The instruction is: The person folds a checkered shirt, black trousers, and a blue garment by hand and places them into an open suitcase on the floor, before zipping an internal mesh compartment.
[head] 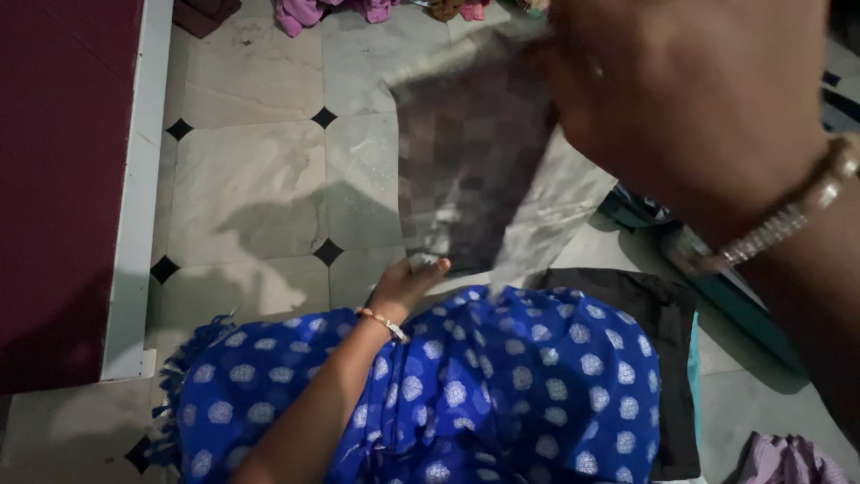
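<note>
My right hand (690,99) is raised close to the camera at the top right, a bangle on its wrist, gripping the upper corner of a clear plastic bag (546,206) with something dark inside. Lower down, my left hand (408,282), also wearing a bangle, pinches the bag's bottom edge. The bag hangs stretched between both hands, above a blue cloth with white dots (502,385) that covers my lap.
A dark folded garment (667,314) lies at the right of the blue cloth, with a teal item (717,269) beyond it. Pale floor tiles (260,188) spread out in front. A maroon surface with a white border (63,179) runs along the left. Pink clothes (305,11) lie at the far edge.
</note>
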